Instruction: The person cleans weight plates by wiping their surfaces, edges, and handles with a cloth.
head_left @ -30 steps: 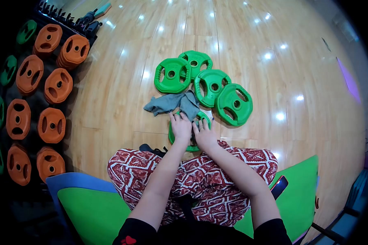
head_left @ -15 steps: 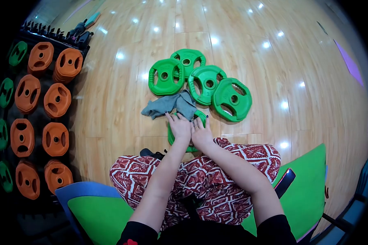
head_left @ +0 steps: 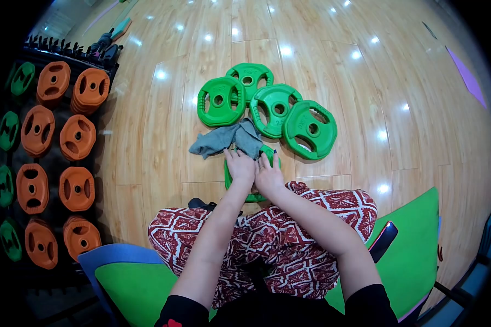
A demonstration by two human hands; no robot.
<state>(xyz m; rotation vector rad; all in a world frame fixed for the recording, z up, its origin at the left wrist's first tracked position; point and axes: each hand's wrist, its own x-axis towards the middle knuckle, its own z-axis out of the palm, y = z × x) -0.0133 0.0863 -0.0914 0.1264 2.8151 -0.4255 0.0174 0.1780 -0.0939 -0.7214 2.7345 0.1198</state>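
Observation:
My left hand point(head_left: 240, 168) is closed on the near edge of a grey cloth point(head_left: 223, 140), its fingertips over the fabric. Close beside it, my right hand point(head_left: 269, 177) lies with fingers stretched out and apart over a green weight plate point(head_left: 228, 179) in front of my lap. The hands and cloth hide much of this plate. Beyond the cloth lie more green plates: a left one point(head_left: 206, 114), a back one point(head_left: 262, 71), a middle one point(head_left: 267, 97) and a right one point(head_left: 326, 133). Some of them overlap.
On the left, a black rack point(head_left: 65, 57) carries several orange plates point(head_left: 31, 188) and green plates point(head_left: 4, 185). Green mats point(head_left: 409, 250) lie around my crossed legs, with a phone point(head_left: 383, 241) on the right one. Wooden floor point(head_left: 365, 82) stretches ahead.
The view has shifted slightly. My hands stay on the cloth and the near plate, with only a very small movement of the right fingers. The other plates lie as before.

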